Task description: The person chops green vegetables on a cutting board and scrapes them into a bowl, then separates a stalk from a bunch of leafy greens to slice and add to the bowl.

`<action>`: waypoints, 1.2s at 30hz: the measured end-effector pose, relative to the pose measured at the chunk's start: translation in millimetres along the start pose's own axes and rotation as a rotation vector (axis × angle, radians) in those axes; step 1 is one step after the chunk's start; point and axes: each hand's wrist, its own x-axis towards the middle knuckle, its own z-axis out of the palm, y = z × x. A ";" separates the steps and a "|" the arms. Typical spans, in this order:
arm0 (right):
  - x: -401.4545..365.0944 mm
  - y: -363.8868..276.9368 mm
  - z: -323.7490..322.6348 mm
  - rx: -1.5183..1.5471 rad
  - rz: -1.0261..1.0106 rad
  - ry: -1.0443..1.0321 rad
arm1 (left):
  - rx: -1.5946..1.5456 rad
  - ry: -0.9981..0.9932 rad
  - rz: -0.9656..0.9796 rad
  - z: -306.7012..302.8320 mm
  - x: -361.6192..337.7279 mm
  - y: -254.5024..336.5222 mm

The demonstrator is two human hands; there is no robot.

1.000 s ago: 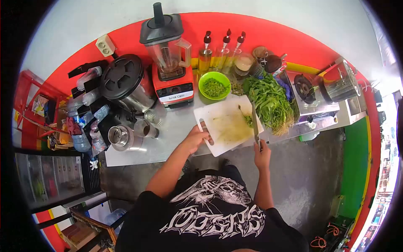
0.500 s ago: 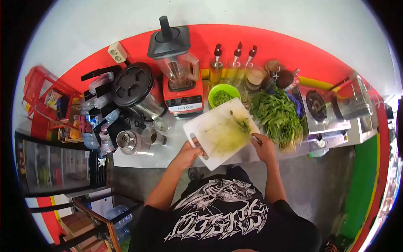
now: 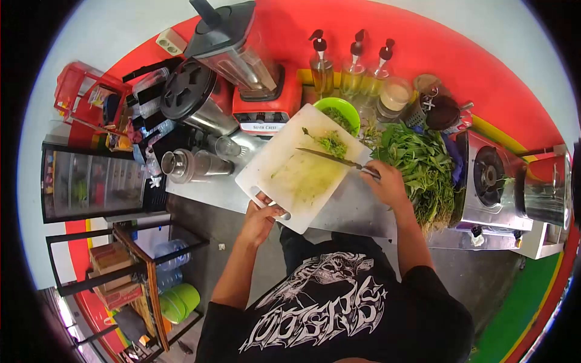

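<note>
Cutting board [image 3: 302, 196] sits at a slant in front of the person, its far corner covering part of the green bowl [image 3: 348, 109], its near corner sticking out past the counter's [image 3: 196, 193] front edge in this view. Left hand [image 3: 260, 222] at the board's near-left corner, grip closed around the edge at the handle slot. Right hand [image 3: 387, 183] has its grip wrapped on the knife [image 3: 327, 156] handle, blade pointing left across the board, right against the chopped greens [image 3: 330, 143]. Greens are heaped on the far half of the board, near the bowl; green-yellow stain over the middle. Bowl has more chopped green stuff in it — partly hidden by the board. Whether the board touches the bowl, can't tell. Right of the board, next to the right hand: big bunch of leafy greens [image 3: 417, 160], roots toward the person. Behind the bowl, three pump bottles [image 3: 353, 75] in a row, then a jar [image 3: 394, 97]. Blender [image 3: 266, 106] with red base stands back left of the bowl. Further left — metal container with black lid [image 3: 193, 91], clear cup [image 3: 225, 147], metal shaker [image 3: 192, 166] lying nearer the front. Far right, stove [image 3: 493, 209] beyond the bunch, metal pot [image 3: 546, 193] beside its burner.
</note>
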 end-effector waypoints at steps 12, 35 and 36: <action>65.0 45.6 -3.0 0.109 -0.204 -0.158 | 0.027 0.077 0.081 18.9 -13.0 -19.8; 29.2 -8.9 17.6 0.284 -0.087 -0.164 | 0.057 0.132 0.104 24.3 -25.0 -22.1; 24.4 -12.9 21.3 0.281 -0.086 -0.167 | 0.054 0.133 0.103 25.9 -25.8 -21.4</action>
